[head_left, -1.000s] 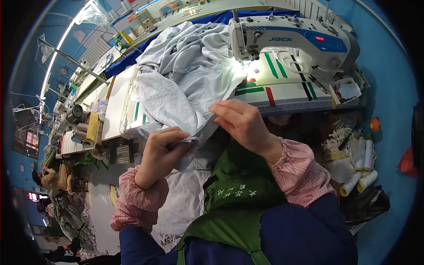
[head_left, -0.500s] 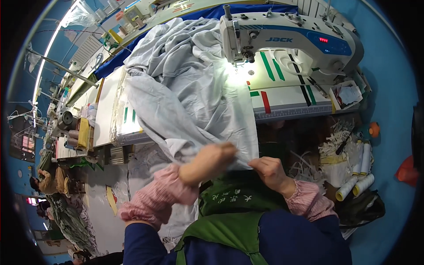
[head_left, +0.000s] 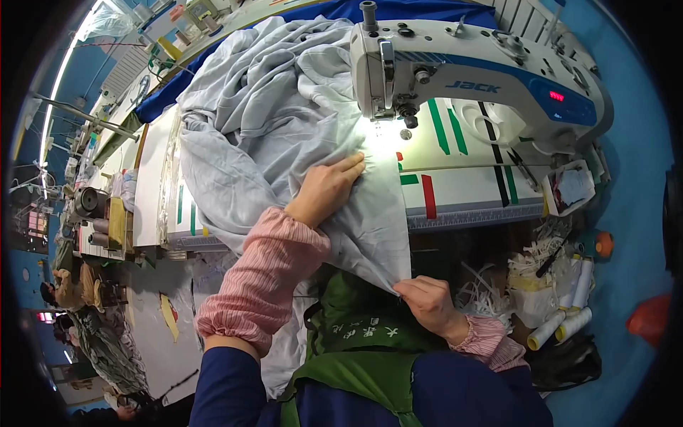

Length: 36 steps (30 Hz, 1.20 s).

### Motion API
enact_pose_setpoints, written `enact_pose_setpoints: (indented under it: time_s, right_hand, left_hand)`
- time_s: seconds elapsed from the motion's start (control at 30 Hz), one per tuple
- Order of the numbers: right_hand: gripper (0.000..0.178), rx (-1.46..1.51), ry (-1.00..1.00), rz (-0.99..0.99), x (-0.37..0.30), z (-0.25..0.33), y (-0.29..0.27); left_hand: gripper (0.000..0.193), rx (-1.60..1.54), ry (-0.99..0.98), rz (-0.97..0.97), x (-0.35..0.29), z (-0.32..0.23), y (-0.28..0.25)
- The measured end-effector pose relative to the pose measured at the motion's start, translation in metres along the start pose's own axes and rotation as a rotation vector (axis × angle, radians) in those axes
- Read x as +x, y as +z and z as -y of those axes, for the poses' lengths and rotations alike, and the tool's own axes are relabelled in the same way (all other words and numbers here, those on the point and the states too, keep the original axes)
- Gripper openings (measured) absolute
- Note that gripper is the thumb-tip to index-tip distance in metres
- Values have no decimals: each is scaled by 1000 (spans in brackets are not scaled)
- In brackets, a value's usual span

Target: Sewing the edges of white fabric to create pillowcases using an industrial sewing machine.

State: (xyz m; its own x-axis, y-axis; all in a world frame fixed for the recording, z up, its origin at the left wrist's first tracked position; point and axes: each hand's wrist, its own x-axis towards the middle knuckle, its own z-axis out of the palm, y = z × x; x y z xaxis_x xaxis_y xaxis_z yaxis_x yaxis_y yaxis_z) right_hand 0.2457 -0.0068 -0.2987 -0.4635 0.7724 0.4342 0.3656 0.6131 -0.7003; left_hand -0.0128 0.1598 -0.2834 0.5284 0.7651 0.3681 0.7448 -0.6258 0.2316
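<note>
A large piece of pale grey fabric (head_left: pixel 249 135) lies bunched over the sewing table, and its right edge runs from the needle area down past the table's front. The white and blue sewing machine (head_left: pixel 469 78) stands over it with its lamp lit. My left hand (head_left: pixel 328 186) rests flat on the cloth just short of the needle, fingers stretched forward. Below the table edge, my right hand (head_left: pixel 427 302) pinches the fabric's lower right corner and holds it taut towards me.
Coloured tape strips (head_left: pixel 428 196) mark the tabletop right of the cloth. Small scissors-like snips (head_left: pixel 524 171) lie by a white box (head_left: pixel 569 186) of scraps. Thread cones (head_left: pixel 573 324) and fabric offcuts (head_left: pixel 484 292) sit below right. Another person (head_left: pixel 67 292) is at the far left.
My left hand has moved from near the fabric's lower edge up and forward, and now lies flat beside the needle area. The right hand keeps its pinch, slightly lower. The view has shifted a little.
</note>
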Motion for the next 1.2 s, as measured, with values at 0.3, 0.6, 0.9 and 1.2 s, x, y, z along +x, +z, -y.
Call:
enact_pose_setpoints:
  time_s: [0.3,0.6,0.9,1.2]
  right_hand:
    - [22,-56,16,8,44,-23,-6]
    - [23,-53,51,54,93,-41,-17]
    - [20,-67,88,101,137,-62,-21]
    - [15,-52,114,100,175,-90,-17]
  left_hand:
    - [29,48,44,-63,39,53,13]
    - [26,71,0,18,82,91,7]
    - [23,82,69,-39,117,133,7]
    - [22,75,104,-78,149,180,16]
